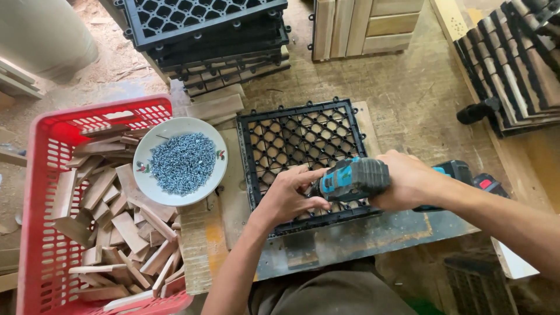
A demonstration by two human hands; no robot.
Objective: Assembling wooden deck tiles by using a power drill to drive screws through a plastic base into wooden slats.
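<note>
Workbench point(361, 233) of worn board carries everything here, with a red plastic crate point(41, 192) of short wood offcuts point(119, 221) standing off its left edge. Stacked black grid tiles point(204, 29) sit at the far left corner, and wooden slat tiles point(364, 23) lie beyond the far edge. At the middle of the bench lies one black plastic grid tile point(297, 140), flat, its near edge close to the person. Left of it, just beside its left edge, stands a white bowl point(149, 166) heaped with small silver screws point(182, 162).

Both forearms reach in from the near edge. The right hand point(408, 181) is wrapped tightly around a teal and black cordless drill point(353, 178), held level over the tile's near right part, nose pointing left. The left hand point(286, 195) rests on the tile with fingers curled, fingertips pinched at the drill's nose; what they pinch is too small to tell.
</note>
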